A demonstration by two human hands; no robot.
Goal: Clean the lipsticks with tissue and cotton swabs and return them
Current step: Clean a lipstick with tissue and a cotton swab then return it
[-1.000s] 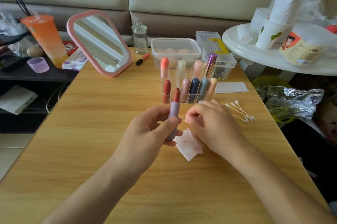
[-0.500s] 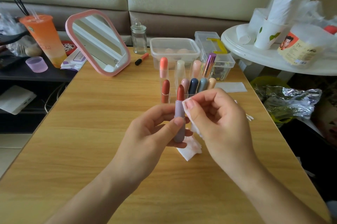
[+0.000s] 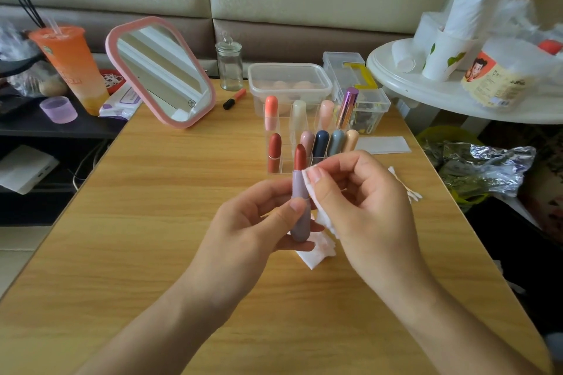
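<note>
Uncapped lilac lipstick (image 3: pixel 300 204) upright; tissue (image 3: pixel 320 248) touching it.

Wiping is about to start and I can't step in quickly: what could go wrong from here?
1. The lipstick in the left hand has its red tip wound out bare. A sideways push from the tissue pinched in the right hand might snap or dent it.
2. The tissue shows pink stains lower down, and that patch could smear colour back.
</note>
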